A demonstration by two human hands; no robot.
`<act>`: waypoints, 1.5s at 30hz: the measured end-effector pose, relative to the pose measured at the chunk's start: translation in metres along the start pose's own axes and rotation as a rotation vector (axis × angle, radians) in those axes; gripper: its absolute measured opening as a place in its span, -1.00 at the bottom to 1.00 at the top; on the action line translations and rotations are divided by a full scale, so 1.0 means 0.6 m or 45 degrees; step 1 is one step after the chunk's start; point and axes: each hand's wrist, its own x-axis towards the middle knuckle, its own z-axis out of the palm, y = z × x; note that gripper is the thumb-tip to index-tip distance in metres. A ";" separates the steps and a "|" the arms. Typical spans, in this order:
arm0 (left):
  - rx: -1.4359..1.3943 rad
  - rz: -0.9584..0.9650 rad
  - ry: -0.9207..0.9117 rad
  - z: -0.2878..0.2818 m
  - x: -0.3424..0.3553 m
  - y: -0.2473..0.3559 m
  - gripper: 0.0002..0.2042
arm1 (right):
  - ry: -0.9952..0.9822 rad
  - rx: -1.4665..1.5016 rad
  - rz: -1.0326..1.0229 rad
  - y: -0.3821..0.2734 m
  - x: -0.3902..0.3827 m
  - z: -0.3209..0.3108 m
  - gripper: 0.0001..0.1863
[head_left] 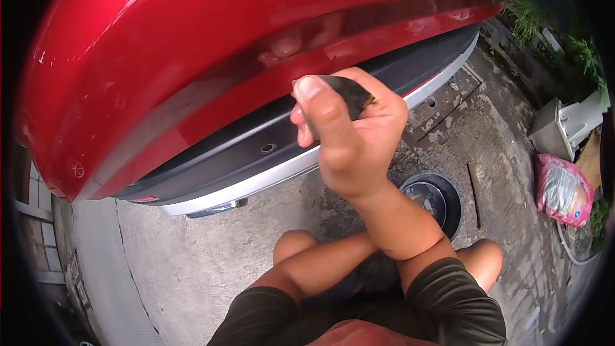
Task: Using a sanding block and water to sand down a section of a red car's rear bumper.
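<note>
Raised in front of the red car [211, 32], my right hand [349, 134] is closed around a dark, flat piece [346, 93] with a yellowish edge. Its thumb and fingers cover much of it, and I cannot tell its kind. The hand appears in front of the black lower bumper [218, 157]; whether it touches the car does not show. My left forearm [339, 253] crosses beneath the right one, and the left hand is hidden behind that arm. Close behind my right forearm sits a round black bucket [456, 208], partly covered, with what looks like water inside.
A silver trim strip [269, 182] edges the bumper's bottom. On the rough concrete ground [192, 263] lies a thin brown stick [474, 195]. At the right are a pink plastic bag [565, 189], a grey box [552, 129] and green plants [525, 19].
</note>
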 end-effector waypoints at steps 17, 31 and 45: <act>-0.004 -0.025 0.054 -0.012 -0.010 -0.021 -0.58 | 0.166 0.079 -0.003 -0.009 0.013 -0.022 -0.85; 0.021 -0.012 0.005 -0.016 0.006 -0.038 -0.58 | 0.198 0.083 -0.104 -0.016 0.050 -0.067 -0.79; 0.088 -0.078 -0.013 -0.047 0.000 -0.059 -0.58 | 0.125 0.006 -0.218 -0.002 0.057 -0.084 -0.77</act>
